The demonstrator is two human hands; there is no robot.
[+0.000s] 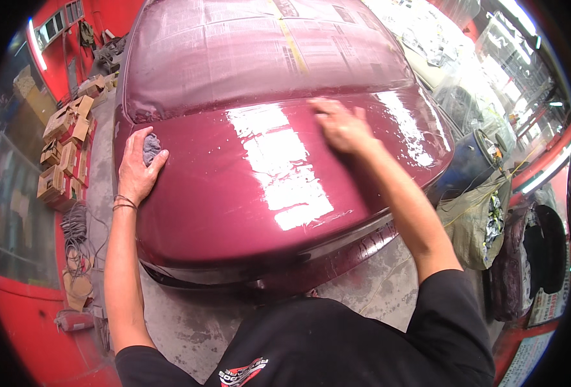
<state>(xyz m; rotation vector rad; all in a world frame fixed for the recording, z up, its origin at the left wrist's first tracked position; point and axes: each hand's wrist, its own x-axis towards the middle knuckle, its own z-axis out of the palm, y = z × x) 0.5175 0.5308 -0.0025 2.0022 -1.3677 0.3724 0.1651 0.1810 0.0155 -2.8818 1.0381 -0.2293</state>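
Observation:
A wet, glossy maroon car panel (195, 193) fills the middle, with bright light reflected in streaks of water. My left hand (135, 171) rests at its left edge, fingers curled round a crumpled grey rag (151, 149). Farther right, my right hand (345, 129) lies on the panel near its upper edge, fingers stretched out and slightly blurred. Whether anything thin is under that palm is hidden. Beyond both hands, the car's window is covered with masking paper (234, 45) dusted in maroon paint.
Cardboard boxes (66, 138) are stacked on the left, with coiled hose (74, 222) below them. On the right stand a dark blue drum (469, 161), a filled sack (475, 222) and a dark bumper-like part (514, 271). Below the panel is the car's bumper (343, 261).

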